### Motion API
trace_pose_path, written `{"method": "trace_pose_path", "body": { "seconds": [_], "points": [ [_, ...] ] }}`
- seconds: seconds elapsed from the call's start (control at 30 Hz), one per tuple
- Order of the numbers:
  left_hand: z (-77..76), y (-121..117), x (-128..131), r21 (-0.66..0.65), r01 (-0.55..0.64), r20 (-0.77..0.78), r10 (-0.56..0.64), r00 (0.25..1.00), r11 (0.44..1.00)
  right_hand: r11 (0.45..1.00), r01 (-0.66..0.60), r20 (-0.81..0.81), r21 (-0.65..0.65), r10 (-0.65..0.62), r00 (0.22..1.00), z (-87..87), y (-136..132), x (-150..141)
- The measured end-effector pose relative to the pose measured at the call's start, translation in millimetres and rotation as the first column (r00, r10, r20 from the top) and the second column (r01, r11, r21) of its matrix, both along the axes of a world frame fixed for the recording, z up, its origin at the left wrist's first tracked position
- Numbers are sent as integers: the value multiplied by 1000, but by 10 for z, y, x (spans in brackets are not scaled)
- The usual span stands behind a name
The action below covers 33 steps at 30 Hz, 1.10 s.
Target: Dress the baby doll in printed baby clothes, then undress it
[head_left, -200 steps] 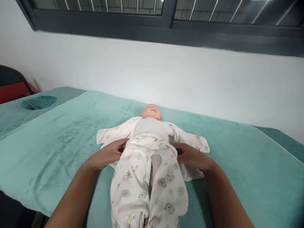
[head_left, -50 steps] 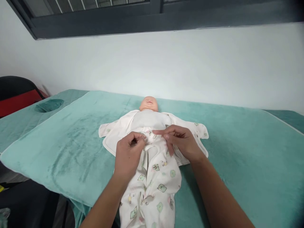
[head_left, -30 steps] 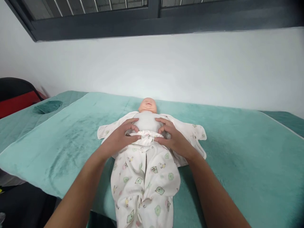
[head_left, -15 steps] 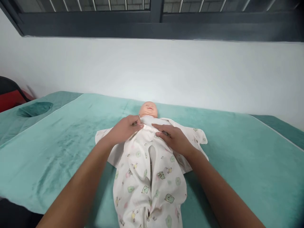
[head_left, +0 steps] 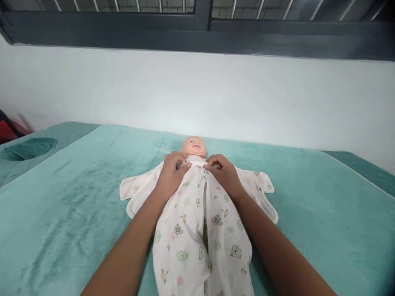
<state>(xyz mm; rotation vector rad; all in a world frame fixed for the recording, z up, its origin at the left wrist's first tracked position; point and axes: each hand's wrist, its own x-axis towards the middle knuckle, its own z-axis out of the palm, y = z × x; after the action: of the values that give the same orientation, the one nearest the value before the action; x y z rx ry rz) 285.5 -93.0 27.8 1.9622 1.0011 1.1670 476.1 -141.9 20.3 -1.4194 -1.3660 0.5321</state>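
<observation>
A baby doll (head_left: 194,147) lies on its back, head away from me, with a white printed baby shirt (head_left: 258,183) spread under its shoulders and arms. White baby pants (head_left: 185,230) with green, pink and yellow cartoon prints lie over its body, legs toward me. My left hand (head_left: 173,172) pinches the left side of the waistband just below the doll's chin. At the right side of the same waistband, my right hand (head_left: 222,172) is closed with thumb and fingers on the cloth. The pants hide the doll's trunk and legs.
The doll lies on a bed with a teal cover (head_left: 92,197), which has a round face hole (head_left: 29,149) at the left end. A white wall (head_left: 197,90) rises behind, under a dark-framed barred window (head_left: 202,35). Something red and black (head_left: 8,129) stands at the far left.
Both hands have moved up toward the doll's chin, drawing the waistband with them. My right hand's fingers, stretched out before, are now curled onto the cloth.
</observation>
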Motion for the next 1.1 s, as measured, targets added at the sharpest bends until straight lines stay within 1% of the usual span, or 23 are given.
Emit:
{"method": "trace_pose_path", "body": {
  "seconds": [0.07, 0.13, 0.2, 0.27, 0.37, 0.47, 0.53, 0.57, 0.63, 0.67, 0.73, 0.77, 0.8, 0.83, 0.87, 0.93, 0.97, 1.03, 1.1],
  "points": [
    [-13, 5, -6, -25, 6, 14, -5, 1000, 1000, 1000, 3, 47, 24, -4, 999, 23, -4, -5],
    [-3, -3, -32, -78, 27, 21, -25, 999, 997, 1000, -5, 58, 27, 4, 998, 60, -25, -3],
    [24, -26, -79, -130, 45, 22, -42, 999, 990, 1000, -8, 35, -2, 8, 999, 95, -67, 1],
    [58, -53, -135, -184, 50, 22, -47, 999, 982, 999, 15, 9, -50, -15, 1000, 118, -124, 3],
    [120, -86, -204, -303, 58, 1, -60, 998, 951, 995, 41, 8, -85, -41, 999, 131, -202, 5],
    [199, -104, -266, -385, 93, -21, -109, 994, 918, 996, 1, 20, -84, 1, 1000, 144, -261, 40],
    [264, -106, -331, -413, 138, -44, -171, 984, 900, 986, -66, 21, -150, 70, 997, 171, -302, 109],
    [299, -103, -375, -434, 167, -64, -215, 974, 885, 972, -111, 22, -208, 118, 993, 191, -324, 160],
    [362, -91, -478, -499, 225, -112, -320, 941, 837, 932, -186, 14, -312, 201, 980, 236, -367, 279],
    [386, -82, -533, -537, 247, -132, -370, 920, 806, 922, -203, 7, -330, 218, 976, 259, -386, 340],
    [409, -62, -630, -605, 292, -150, -466, 872, 741, 926, -203, -2, -319, 213, 977, 297, -415, 442],
    [407, -51, -669, -634, 316, -151, -513, 845, 706, 924, -208, 2, -320, 220, 975, 310, -425, 478],
    [395, -42, -698, -661, 339, -147, -559, 816, 670, 912, -228, 16, -342, 248, 969, 320, -434, 503],
    [377, -34, -719, -683, 358, -143, -596, 790, 637, 884, -264, 36, -385, 300, 953, 326, -442, 519],
    [355, -28, -733, -699, 366, -144, -622, 770, 614, 845, -306, 55, -439, 365, 930, 327, -449, 527],
    [313, -27, -741, -712, 352, -168, -634, 755, 607, 773, -366, 76, -518, 468, 880, 323, -460, 532],
    [298, -34, -740, -711, 336, -187, -627, 756, 617, 754, -380, 79, -536, 493, 866, 319, -466, 534],
    [281, -60, -736, -694, 319, -225, -615, 755, 645, 738, -391, 78, -550, 511, 856, 310, -476, 541],
    [273, -99, -736, -666, 333, -237, -613, 754, 667, 729, -406, 83, -551, 533, 842, 303, -491, 550]
  ]
}}
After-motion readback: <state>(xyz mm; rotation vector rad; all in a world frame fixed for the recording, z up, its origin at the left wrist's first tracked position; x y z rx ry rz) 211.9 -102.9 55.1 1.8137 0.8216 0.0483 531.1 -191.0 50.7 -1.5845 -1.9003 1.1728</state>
